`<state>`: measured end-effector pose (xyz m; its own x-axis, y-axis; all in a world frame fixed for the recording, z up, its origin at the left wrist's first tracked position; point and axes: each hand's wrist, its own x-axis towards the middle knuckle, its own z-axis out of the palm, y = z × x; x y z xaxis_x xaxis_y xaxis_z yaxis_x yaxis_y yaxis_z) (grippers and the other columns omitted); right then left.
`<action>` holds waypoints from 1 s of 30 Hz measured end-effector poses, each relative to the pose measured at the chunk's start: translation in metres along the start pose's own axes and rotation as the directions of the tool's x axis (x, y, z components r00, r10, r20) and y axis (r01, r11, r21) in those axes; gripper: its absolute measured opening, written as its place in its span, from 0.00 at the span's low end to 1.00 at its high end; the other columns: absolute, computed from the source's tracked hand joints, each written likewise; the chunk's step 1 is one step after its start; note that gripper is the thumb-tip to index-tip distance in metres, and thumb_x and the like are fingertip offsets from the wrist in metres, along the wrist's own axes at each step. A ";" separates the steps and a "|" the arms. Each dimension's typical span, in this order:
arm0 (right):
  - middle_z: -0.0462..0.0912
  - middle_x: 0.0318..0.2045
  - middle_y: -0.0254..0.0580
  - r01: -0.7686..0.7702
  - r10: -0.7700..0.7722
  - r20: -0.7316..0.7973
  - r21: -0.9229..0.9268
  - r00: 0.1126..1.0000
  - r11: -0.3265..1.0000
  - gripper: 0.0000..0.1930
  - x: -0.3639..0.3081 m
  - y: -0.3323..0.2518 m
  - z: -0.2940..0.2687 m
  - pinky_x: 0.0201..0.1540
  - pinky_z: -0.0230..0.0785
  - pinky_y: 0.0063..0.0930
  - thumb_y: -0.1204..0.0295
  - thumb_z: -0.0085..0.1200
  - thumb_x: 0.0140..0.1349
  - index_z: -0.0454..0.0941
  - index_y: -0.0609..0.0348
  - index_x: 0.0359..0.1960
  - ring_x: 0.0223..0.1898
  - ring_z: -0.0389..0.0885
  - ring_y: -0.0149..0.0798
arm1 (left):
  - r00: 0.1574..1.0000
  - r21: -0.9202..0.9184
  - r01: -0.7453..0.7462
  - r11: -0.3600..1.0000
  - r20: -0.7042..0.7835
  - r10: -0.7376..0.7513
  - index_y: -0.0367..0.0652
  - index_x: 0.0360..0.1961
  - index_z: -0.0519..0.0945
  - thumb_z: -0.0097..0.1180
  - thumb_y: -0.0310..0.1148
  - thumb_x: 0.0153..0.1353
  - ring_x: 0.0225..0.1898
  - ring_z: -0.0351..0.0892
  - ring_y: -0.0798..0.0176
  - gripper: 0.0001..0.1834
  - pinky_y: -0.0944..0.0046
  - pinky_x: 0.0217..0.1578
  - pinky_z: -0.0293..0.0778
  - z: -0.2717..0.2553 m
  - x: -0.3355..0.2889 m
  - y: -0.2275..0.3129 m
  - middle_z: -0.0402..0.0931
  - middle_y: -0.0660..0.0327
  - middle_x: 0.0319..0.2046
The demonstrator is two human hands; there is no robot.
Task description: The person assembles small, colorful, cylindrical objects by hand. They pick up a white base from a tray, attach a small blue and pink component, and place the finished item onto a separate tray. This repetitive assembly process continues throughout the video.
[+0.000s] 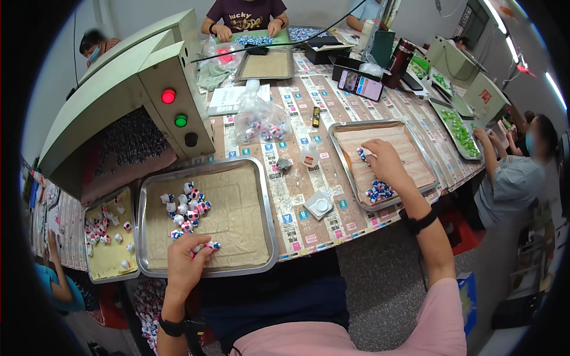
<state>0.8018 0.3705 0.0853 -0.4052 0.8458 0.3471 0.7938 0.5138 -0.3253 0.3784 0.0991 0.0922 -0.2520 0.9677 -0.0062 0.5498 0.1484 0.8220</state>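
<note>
My left hand (185, 261) is at the near edge of a metal tray (243, 202) lined with tan cloth. Its thumb and fingers close around a small pink, blue and white figurine (205, 246). Just beyond lies a loose cluster of similar figurines (189, 207). Over a second cloth-lined tray (404, 154) to the right, my right hand (383, 161) has its thumb and index finger around a small blue-and-white piece (361, 154). A pile of blue-and-white pieces (379, 191) sits at that tray's near edge, below the hand.
A beige machine (130, 89) with red and green lights stands at left. Between the trays are a small white bottle (309, 154), a white square holder (319, 204) and a bag of figurines (261, 121). A propped phone (360, 85) stands farther back. Other people work around the table.
</note>
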 end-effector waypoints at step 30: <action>0.82 0.35 0.36 -0.298 0.094 0.307 0.731 0.947 0.614 0.11 -0.082 -0.135 -0.018 0.41 0.73 0.19 0.78 0.61 0.58 0.81 0.66 0.43 0.36 0.80 0.28 | 0.773 -0.774 0.633 -0.008 0.632 0.050 0.39 0.61 0.67 0.50 0.29 0.68 0.44 0.80 0.64 0.21 0.69 0.44 0.82 0.068 -0.032 0.058 0.74 0.54 0.50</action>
<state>0.7358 0.2288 0.1164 -0.4480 0.8936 0.0283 0.2765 0.1686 -0.9461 0.4727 0.0906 0.1008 0.3356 0.8845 -0.3239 -0.7803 0.4537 0.4304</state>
